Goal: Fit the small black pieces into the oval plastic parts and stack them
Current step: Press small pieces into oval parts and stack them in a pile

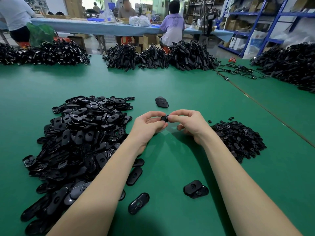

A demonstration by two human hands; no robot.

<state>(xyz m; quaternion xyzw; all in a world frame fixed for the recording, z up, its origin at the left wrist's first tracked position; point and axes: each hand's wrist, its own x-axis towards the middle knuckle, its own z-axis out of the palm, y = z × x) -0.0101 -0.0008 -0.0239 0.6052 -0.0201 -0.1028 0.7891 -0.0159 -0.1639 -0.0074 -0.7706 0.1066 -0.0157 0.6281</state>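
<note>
Nearest the camera, both bare forearms enter from the bottom edge, elbows cut off. Loose oval plastic parts lie on the green counter [170, 86] between them — one single [138, 203], and an overlapping pair [195, 189] just inside the right forearm.

Mid-field: left hand [148, 127] and right hand [189, 124] meet above the counter, both pinching one oval part [164, 118] between fingertips and thumbs. Only a small dark sliver of it shows; whether a small black piece sits in it cannot be told. Each hand's grip is closed on that same part.

Left of the hands, a large heap of oval parts [78, 137], its lower edge hidden under the left forearm. Right of the hands, a smaller heap of small black pieces [238, 138] — individual shapes hard to resolve. Just beyond the hands, a short stack of ovals [162, 101], count unclear.

Far edge: piles of black cabled items [153, 57], detail indistinct. Beyond them, seated people at a blue-covered table [95, 25].
</note>
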